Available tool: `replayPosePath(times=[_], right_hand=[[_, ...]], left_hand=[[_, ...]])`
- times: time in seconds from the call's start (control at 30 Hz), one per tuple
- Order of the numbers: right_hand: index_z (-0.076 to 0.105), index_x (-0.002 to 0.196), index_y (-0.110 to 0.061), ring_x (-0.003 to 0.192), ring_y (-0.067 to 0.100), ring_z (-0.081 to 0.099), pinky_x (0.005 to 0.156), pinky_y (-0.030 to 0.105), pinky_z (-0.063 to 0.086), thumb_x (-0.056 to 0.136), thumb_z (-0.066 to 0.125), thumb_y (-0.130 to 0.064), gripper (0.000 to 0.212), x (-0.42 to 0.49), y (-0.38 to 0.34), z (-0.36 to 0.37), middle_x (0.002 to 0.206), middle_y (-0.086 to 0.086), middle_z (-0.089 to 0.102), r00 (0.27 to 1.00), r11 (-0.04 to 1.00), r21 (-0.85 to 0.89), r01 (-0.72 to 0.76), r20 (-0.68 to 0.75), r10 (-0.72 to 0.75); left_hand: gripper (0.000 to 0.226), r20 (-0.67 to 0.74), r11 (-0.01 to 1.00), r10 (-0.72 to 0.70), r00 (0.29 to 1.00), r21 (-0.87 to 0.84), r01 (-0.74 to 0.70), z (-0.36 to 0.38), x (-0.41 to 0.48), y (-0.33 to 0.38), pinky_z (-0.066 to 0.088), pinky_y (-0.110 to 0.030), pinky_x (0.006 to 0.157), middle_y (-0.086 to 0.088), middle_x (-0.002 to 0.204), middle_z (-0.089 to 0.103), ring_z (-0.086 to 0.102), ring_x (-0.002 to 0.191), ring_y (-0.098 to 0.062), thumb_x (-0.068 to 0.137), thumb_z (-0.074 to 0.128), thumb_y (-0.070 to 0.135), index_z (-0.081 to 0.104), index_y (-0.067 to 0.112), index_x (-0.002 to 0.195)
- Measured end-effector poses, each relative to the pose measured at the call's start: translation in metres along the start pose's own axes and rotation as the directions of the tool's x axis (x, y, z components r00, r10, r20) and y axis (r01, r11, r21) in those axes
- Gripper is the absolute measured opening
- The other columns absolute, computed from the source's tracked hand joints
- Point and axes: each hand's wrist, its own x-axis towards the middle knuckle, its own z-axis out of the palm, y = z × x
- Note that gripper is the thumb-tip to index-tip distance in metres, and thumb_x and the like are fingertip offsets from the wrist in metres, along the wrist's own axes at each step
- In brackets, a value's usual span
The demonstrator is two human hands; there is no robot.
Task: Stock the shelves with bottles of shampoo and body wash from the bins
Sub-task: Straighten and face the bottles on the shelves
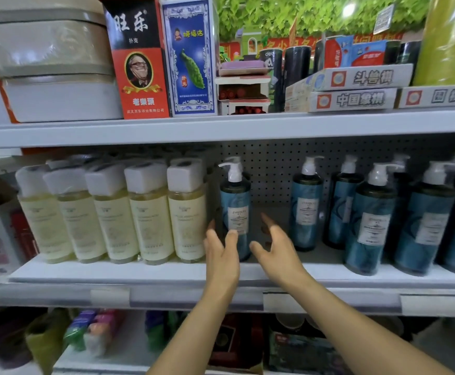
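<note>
Bottle (235,209) with pump is touched by the straight-fingered left hand (221,253); the right hand (277,250) is spread just beside it.

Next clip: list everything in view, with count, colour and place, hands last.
Pale bottles: five in front, more behind; yellowish, white caps; middle shelf, left.
Blue pump bottles: at least six; blue, white pumps; middle shelf, centre and right.
Card boxes: two; one red-black, one blue; top shelf.
Game boxes: three; white, flat; top shelf, right.
Tubs: three, stacked; grey-white; top shelf, left.
Lower goods: blurred, mixed colours; bottom shelf.
Left hand: fingers straight, against the centre blue bottle.
Right hand: open, just right of that bottle, apart.
</note>
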Motion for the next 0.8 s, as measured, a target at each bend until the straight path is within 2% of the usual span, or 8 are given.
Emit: replayPosePath(times=[0.1,0.23,0.27,0.33,0.47,0.53,0.63,0.8], right_hand=[[0.039,0.144,-0.025,0.133,0.012,0.040,0.100,0.020,0.031,0.097,0.057,-0.021,0.051,-0.011,0.009,-0.013,0.143,-0.002,0.043,0.985,0.999,-0.020,0.050,-0.163,-0.052],[0.048,0.133,-0.022,0.122,0.007,0.043,0.101,0.030,0.041,0.095,0.057,-0.013,0.040,-0.024,0.019,-0.040,0.127,-0.007,0.044,0.922,0.987,-0.084,0.134,-0.356,-0.156],[0.049,0.132,-0.022,0.122,0.007,0.043,0.101,0.031,0.042,0.094,0.057,-0.010,0.040,-0.028,0.023,-0.047,0.127,-0.008,0.043,0.902,0.984,-0.102,0.144,-0.396,-0.173],[0.050,0.131,-0.020,0.122,0.008,0.042,0.102,0.032,0.041,0.092,0.058,-0.007,0.042,-0.034,0.031,-0.064,0.127,-0.007,0.041,0.849,0.982,-0.129,0.135,-0.496,-0.182],[0.041,0.134,-0.016,0.127,0.015,0.038,0.106,0.035,0.037,0.089,0.057,-0.003,0.049,-0.045,0.048,-0.098,0.131,-0.006,0.036,0.718,0.992,-0.103,0.078,-0.684,-0.128],[0.031,0.144,-0.016,0.138,0.018,0.029,0.111,0.033,0.030,0.092,0.056,-0.005,0.059,-0.048,0.055,-0.112,0.145,-0.002,0.030,0.727,1.000,-0.021,-0.003,-0.686,-0.012],[0.014,0.156,-0.020,0.149,0.017,0.016,0.116,0.032,0.021,0.099,0.052,-0.015,0.069,-0.047,0.065,-0.126,0.162,-0.003,0.014,0.822,0.979,0.145,-0.147,-0.533,0.202],[0.024,0.155,-0.018,0.146,0.020,0.027,0.118,0.038,0.026,0.102,0.046,-0.023,0.058,-0.048,0.074,-0.131,0.161,0.003,0.023,0.857,0.968,0.172,-0.183,-0.454,0.243]], left_hand=[[0.062,-0.038,0.978,0.162,0.986,0.139,-0.155,0.016,-0.028,-0.003,0.021,-0.031,0.119,0.011,0.159,0.010,0.016,0.146,-0.009,0.102,0.046,0.034,0.016,0.023,0.156],[0.054,0.041,0.941,0.302,0.952,0.150,-0.304,0.046,-0.050,0.000,0.014,-0.001,0.102,0.022,0.154,0.008,0.012,0.139,0.006,0.103,0.047,0.028,0.024,0.028,0.152],[0.051,0.076,0.935,0.319,0.945,0.135,-0.327,0.055,-0.054,0.002,0.015,-0.001,0.101,0.021,0.154,0.011,0.014,0.140,0.006,0.103,0.047,0.027,0.027,0.028,0.150],[0.047,0.157,0.939,0.322,0.934,0.077,-0.337,0.074,-0.060,0.006,0.024,-0.013,0.107,0.018,0.151,0.020,0.023,0.138,0.004,0.104,0.047,0.027,0.031,0.029,0.148],[0.057,0.366,0.981,0.175,0.914,0.013,-0.193,0.121,-0.070,0.017,0.032,-0.024,0.111,0.012,0.154,0.021,0.029,0.141,-0.006,0.103,0.047,0.023,0.020,0.029,0.153],[0.064,0.467,0.995,0.055,0.883,0.047,-0.087,0.143,-0.071,0.022,0.027,-0.030,0.118,0.008,0.163,0.010,0.020,0.149,-0.012,0.104,0.044,0.020,0.010,0.027,0.158],[0.069,0.565,0.993,-0.078,0.821,0.114,0.016,0.164,-0.072,0.030,0.014,-0.039,0.125,0.004,0.167,-0.001,0.006,0.153,-0.014,0.103,0.040,0.019,0.000,0.026,0.159],[0.069,0.545,0.994,-0.092,0.833,0.093,0.049,0.166,-0.073,0.036,0.019,-0.037,0.123,0.002,0.166,0.013,0.017,0.150,-0.015,0.101,0.042,0.012,0.010,0.025,0.159]])
